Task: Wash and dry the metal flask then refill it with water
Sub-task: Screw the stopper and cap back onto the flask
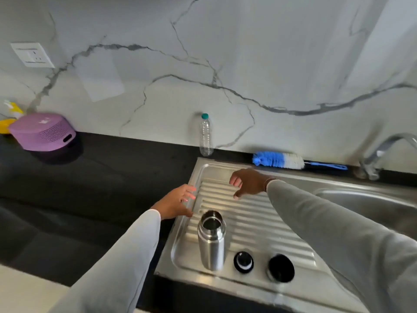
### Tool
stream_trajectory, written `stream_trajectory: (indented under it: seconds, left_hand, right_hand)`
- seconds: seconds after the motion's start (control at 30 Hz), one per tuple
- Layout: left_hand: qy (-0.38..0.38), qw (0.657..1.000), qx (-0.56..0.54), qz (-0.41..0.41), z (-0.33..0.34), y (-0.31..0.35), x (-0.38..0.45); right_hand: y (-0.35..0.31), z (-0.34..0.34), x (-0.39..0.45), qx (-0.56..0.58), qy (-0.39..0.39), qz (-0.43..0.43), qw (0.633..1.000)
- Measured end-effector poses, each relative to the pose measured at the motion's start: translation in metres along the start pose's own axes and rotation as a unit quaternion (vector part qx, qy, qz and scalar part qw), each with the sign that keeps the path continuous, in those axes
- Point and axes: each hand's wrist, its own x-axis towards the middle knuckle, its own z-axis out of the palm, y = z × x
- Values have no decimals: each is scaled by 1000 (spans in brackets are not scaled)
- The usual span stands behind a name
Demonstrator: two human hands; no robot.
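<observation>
Nearest, 2 black caps (243, 262) are seen on the steel drainboard (282, 224), with the open metal flask (211, 241) standing upright just left of them. It is judged rigid, light if empty, slippery when wet, and best gripped round its mid-body. Beyond it, the left hand (174, 203) and right hand (247, 182) are held loosely spread, grasping nothing. Farthest, a bottle brush (278, 160) and plastic bottle (205, 135) are set by the wall.

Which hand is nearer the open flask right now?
Left. The left hand hovers just beyond the flask, beside its mouth; the right hand is farther back over the drainboard. Neither touches it.
</observation>
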Motion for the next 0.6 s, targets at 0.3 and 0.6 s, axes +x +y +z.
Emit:
stream_trajectory:
  seconds: [0.3, 0.6]
  left_hand:
    - [-134, 990, 21, -32, 25, 3, -67]
    - [-3, 998, -67, 12, 71, 44, -114]
  right_hand:
    - [-18, 48, -102, -50, -128, -24, 990]
    - [-31, 114, -143, -142, -53, -50, 987]
